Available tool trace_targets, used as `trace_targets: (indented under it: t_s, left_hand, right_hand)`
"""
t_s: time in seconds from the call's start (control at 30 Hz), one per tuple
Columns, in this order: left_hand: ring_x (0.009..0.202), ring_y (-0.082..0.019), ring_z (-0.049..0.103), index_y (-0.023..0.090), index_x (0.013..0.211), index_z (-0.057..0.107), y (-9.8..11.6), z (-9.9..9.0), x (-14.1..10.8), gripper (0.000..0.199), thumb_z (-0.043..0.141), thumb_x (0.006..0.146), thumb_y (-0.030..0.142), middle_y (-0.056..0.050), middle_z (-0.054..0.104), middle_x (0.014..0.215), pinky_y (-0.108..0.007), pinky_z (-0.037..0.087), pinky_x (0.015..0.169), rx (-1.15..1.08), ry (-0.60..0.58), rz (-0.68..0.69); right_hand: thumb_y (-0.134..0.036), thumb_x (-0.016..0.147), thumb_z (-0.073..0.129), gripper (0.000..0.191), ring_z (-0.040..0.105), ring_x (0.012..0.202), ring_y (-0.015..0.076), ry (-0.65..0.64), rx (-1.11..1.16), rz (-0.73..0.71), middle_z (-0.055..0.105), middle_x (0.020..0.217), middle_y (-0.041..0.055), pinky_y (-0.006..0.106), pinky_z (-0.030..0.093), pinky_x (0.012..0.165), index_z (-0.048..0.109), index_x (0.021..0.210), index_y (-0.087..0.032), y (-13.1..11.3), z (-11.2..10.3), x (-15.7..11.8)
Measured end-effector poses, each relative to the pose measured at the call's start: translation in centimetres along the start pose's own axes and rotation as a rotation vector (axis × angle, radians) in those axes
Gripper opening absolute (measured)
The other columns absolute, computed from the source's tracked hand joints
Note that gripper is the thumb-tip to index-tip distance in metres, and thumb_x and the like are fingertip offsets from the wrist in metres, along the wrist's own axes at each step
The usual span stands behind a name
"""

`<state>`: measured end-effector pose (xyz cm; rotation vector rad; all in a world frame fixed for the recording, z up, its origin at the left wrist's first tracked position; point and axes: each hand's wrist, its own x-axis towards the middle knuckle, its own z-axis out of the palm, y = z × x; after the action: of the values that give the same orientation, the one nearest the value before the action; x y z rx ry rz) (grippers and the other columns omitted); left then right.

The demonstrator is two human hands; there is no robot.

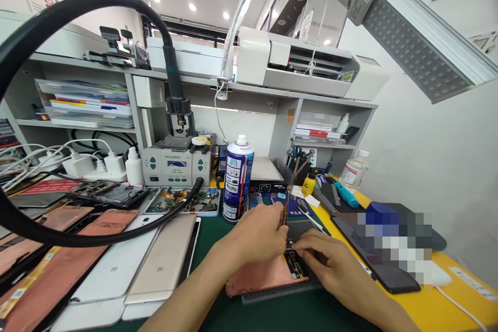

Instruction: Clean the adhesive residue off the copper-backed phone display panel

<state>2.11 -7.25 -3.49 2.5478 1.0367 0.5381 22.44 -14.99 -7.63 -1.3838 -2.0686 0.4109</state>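
My left hand [261, 233] is closed around a slim, patterned tool [287, 211] held upright; it looks like tweezers, but the grip covers its lower part. Below lies an opened phone's copper-coloured panel [259, 276], with a dark circuit section [294, 265] at its right end. My right hand [329, 254] has its thumb and fingertips pinched together at the top of that circuit section. Whatever sits between those fingertips is too small to make out. Under the phone is a grey perforated mat [272, 293].
A blue spray can [237, 179] stands just beyond my left hand. Phone shells [161, 270] and copper-coloured panels [83, 251] lie left, under a black hose [116, 241]. At right are a dark phone [373, 251] and a cotton-tipped stick [313, 219]. Behind stands a grey control unit [177, 166].
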Motion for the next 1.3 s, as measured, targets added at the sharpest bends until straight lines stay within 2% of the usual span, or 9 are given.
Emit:
trace_targets:
  t_s: [0.27,0.5,0.87,1.3]
  left_hand:
    - [0.074,-0.025,0.067,0.023,0.083,0.046,0.14,-0.18,0.0,0.011,0.053,0.09,0.029,-0.006,0.067,0.083,-0.028,0.036,0.051,0.003,0.007,-0.006]
    - [0.077,-0.026,0.068,0.023,0.082,0.047,0.29,-0.52,-0.08,0.011,0.053,0.089,0.029,-0.006,0.068,0.084,-0.028,0.039,0.052,-0.002,-0.001,-0.016]
    - [0.069,-0.024,0.064,0.024,0.08,0.044,0.06,-0.2,0.05,0.012,0.051,0.088,0.03,-0.005,0.066,0.078,-0.028,0.032,0.049,-0.004,0.024,0.0]
    - [0.068,-0.023,0.062,0.024,0.078,0.041,-0.23,-0.02,0.11,0.014,0.05,0.088,0.03,-0.003,0.064,0.075,-0.029,0.033,0.051,-0.014,0.033,0.011]
  right_hand:
    - [-0.019,0.099,0.052,0.022,0.068,0.09,0.0194,-0.055,-0.043,-0.023,0.072,0.098,0.003,0.029,0.051,0.079,0.073,0.099,-0.025,0.04,-0.51,0.81]
    - [-0.021,0.1,0.05,0.022,0.067,0.088,0.0196,-0.049,-0.039,-0.023,0.071,0.098,0.0038,0.029,0.051,0.076,0.072,0.098,-0.024,-0.05,-0.45,0.8]
    - [-0.023,0.101,0.051,0.02,0.066,0.09,0.0185,-0.027,0.032,0.002,0.07,0.098,0.0024,0.029,0.049,0.079,0.071,0.098,-0.025,0.33,-0.12,0.52]
    - [-0.023,0.102,0.051,0.02,0.064,0.089,0.0182,-0.029,0.045,0.025,0.068,0.097,0.0023,0.029,0.048,0.078,0.071,0.098,-0.025,0.52,-0.08,0.42]
